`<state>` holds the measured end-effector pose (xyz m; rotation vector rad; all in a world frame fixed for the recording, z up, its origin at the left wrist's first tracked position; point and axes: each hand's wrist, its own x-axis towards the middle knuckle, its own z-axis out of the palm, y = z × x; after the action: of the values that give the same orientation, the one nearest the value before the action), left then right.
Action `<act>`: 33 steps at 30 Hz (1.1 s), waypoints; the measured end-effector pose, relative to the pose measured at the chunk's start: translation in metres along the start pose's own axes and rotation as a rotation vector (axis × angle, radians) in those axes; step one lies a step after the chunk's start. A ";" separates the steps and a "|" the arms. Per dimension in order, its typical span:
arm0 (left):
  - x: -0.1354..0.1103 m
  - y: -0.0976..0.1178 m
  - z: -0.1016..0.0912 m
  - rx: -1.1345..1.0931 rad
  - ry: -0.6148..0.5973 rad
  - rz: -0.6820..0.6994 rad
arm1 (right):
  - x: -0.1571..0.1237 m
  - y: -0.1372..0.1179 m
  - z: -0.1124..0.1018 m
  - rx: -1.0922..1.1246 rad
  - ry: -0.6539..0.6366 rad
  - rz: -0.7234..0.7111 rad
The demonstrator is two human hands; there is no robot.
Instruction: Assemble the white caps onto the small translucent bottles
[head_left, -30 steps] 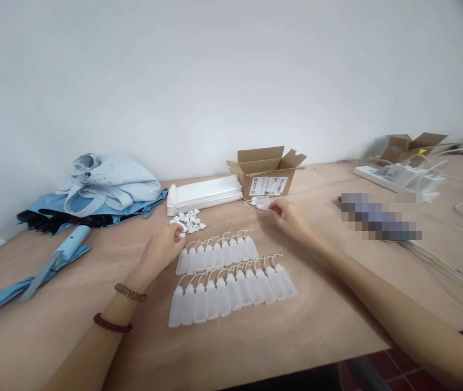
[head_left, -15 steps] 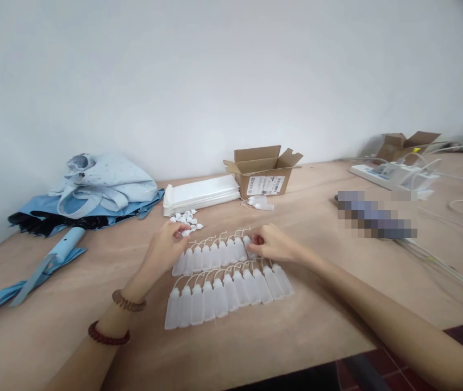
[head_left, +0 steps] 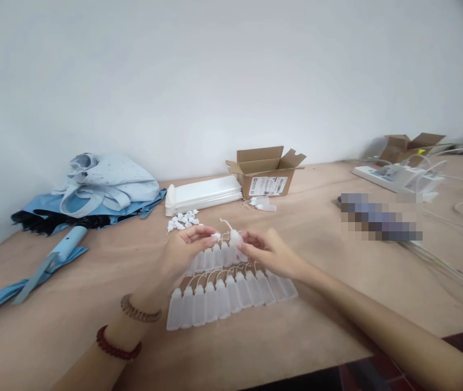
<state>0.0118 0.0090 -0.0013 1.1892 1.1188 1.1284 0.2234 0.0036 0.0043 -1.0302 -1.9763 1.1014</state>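
Between thumb and fingers, my left hand point(head_left: 193, 244) pinches a small white cap point(head_left: 216, 237). My right hand point(head_left: 266, 250) holds a translucent squeeze bottle point(head_left: 235, 240) raised above the rows, with a cord standing up from its neck. The cap and the bottle are close together but apart. Below my hands lie two rows of similar bottles; the near row point(head_left: 217, 298) is in plain sight, while my hands partly cover the far row point(head_left: 211, 259). A small pile of white caps point(head_left: 182, 220) rests just beyond my left hand.
Behind the caps sits a stack of white packets point(head_left: 202, 194), beside an open cardboard box point(head_left: 268, 179) with a few bottles in front. A folded blue umbrella and pale cloth bag point(head_left: 109, 182) lie left. A power strip point(head_left: 396, 182), cables and a blurred dark object point(head_left: 378, 217) are right.
My right hand has lifted a bottle from the end of the far row. My left hand has moved right from the pile with a cap, bringing both hands closer together.
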 end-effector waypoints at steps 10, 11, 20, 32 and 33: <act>-0.008 0.010 -0.001 -0.089 -0.149 -0.055 | -0.003 -0.005 0.006 0.194 -0.105 0.120; -0.008 0.011 -0.002 -0.049 -0.170 -0.044 | -0.003 -0.004 0.005 0.213 -0.104 0.131; -0.010 0.010 0.004 0.148 -0.160 0.109 | -0.001 -0.001 0.009 0.478 -0.087 0.142; -0.011 0.007 0.009 0.159 -0.161 0.046 | 0.000 0.001 0.010 0.676 -0.137 0.191; -0.011 0.008 0.009 0.211 -0.176 0.051 | 0.000 0.001 0.009 0.678 -0.143 0.201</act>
<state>0.0189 -0.0029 0.0077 1.4595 1.0957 0.9402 0.2161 0.0001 -0.0006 -0.7943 -1.4304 1.8271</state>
